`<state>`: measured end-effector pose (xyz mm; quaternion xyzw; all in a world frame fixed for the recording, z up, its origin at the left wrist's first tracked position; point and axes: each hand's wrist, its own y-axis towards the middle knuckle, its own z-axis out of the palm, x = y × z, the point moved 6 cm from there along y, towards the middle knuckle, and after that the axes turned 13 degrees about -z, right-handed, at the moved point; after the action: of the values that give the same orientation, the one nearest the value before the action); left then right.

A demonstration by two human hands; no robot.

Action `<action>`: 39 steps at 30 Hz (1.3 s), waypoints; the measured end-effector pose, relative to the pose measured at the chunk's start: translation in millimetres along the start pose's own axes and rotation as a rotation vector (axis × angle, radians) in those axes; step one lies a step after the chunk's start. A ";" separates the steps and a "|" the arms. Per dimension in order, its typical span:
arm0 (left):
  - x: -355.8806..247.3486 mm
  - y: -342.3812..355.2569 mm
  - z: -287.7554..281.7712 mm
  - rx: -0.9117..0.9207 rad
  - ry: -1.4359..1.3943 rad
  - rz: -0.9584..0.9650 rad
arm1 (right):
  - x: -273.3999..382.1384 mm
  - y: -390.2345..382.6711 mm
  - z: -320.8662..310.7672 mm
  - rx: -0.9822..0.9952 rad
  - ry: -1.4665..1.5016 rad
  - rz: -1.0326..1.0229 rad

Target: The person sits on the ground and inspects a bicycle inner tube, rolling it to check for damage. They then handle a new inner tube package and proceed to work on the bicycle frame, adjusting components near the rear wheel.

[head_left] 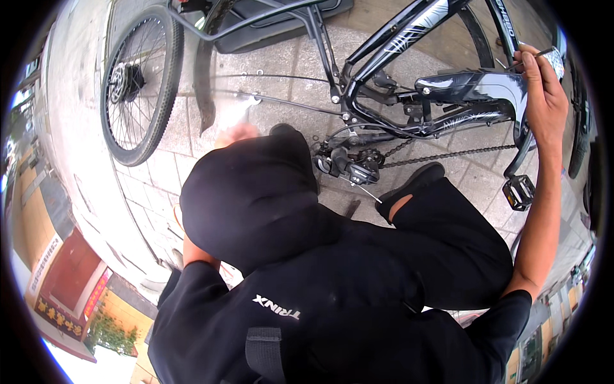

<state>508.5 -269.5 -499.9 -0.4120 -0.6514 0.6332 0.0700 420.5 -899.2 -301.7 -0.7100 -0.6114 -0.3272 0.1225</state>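
Observation:
My right hand [545,96] is at the far right, beside the black bicycle frame [384,48]. Its thumb and fingers pinch a thin dark rod [547,51], whose kind I cannot make out. My left hand [236,134] is smeared by motion beyond my left knee, partly hidden by it, so its fingers do not show clearly. Just past that hand is a pale, shiny metal tool end [254,100]; whether the hand holds it, I cannot tell. Between my feet and the frame hangs the rear derailleur [363,171], with the chain [454,155] running right toward the crank.
A detached wheel [171,96] with a black tyre stands at the left. A rear rack [256,14] and a curved mudguard [203,83] extend from the frame. One pedal [519,192] juts toward my right forearm. Small ring-shaped parts [260,73] lie on the paving [288,51].

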 end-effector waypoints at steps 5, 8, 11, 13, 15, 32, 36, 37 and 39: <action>-7.9 41.6 100.0 0.027 0.197 0.053 | 6.3 8.4 8.2 0.025 0.071 0.004; -50.5 33.4 127.7 -0.091 0.656 0.386 | 13.6 8.1 1.7 0.022 0.039 -0.009; -45.9 36.2 140.6 -0.037 0.844 0.534 | 20.3 8.0 -5.0 -0.003 0.036 0.008; -34.3 51.1 150.5 -0.067 0.987 0.719 | 19.0 3.6 -5.0 -0.020 0.018 0.037; -38.5 48.3 148.2 -0.074 0.990 0.708 | 14.9 0.8 -4.4 -0.030 0.063 0.083; -36.3 39.4 128.5 -0.153 0.437 0.625 | 41.5 4.0 -31.7 -0.217 0.064 0.365; -38.3 46.6 130.6 -0.164 0.448 0.618 | 22.5 7.6 -11.2 -0.270 0.111 0.435; -40.2 46.4 129.9 -0.169 0.431 0.617 | 18.2 7.8 -7.1 -0.275 0.113 0.461; -46.2 44.8 129.6 -0.177 0.399 0.614 | 7.4 8.9 -4.4 -0.292 0.117 0.482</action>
<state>479.1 -404.2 -544.0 -0.7078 -0.5234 0.4733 -0.0332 427.8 -897.8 -291.9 -0.8250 -0.3633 -0.4135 0.1283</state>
